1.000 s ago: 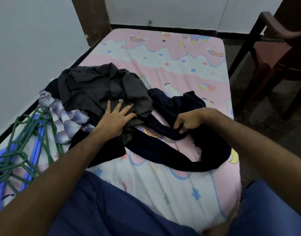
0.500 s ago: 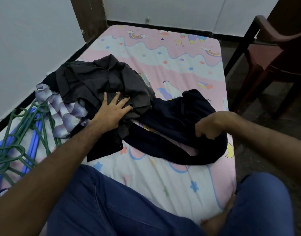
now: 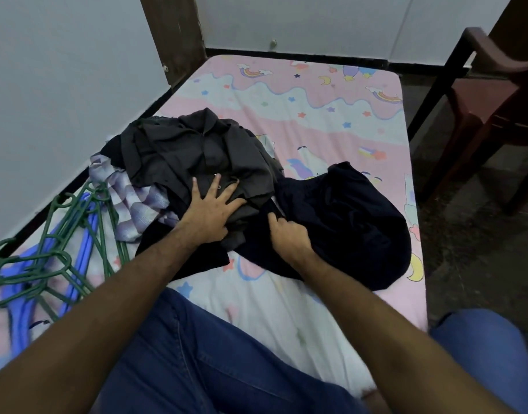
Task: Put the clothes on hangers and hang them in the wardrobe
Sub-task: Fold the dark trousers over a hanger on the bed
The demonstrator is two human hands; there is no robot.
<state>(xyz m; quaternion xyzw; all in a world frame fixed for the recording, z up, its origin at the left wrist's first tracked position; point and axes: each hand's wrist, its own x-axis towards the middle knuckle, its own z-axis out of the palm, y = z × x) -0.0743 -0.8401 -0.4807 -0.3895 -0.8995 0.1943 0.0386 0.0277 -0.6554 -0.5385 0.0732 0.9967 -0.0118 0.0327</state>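
Fingers of the right hand (image 3: pixel 289 236) curl into the near-left edge of the navy garment (image 3: pixel 343 222), pinching a fold of it right where it meets the grey shirt (image 3: pixel 197 153). Just to the left, the left hand (image 3: pixel 210 212) lies flat with its fingers spread, pressing down on the grey shirt and pinning the pile. The two hands sit close together, almost side by side, at the seam between the two dark cloths.

From the pinching fingers the navy garment spreads away to the right and slightly farther back, a wide rumpled mass on the bed (image 3: pixel 316 94), reaching toward the right edge of the mattress. Its bulk lies wholly on the right hand's side, so that hand looks the nearer one to draw it free while the left holds the rest down.

Off to the left, near the wall, green hangers (image 3: pixel 62 234) lie tangled over blue hangers (image 3: pixel 20 288), well apart from the navy garment. A striped cloth (image 3: pixel 128 201) pokes out beneath the grey shirt. Beyond the bed's right side stands a chair (image 3: pixel 495 109). No wardrobe shows.
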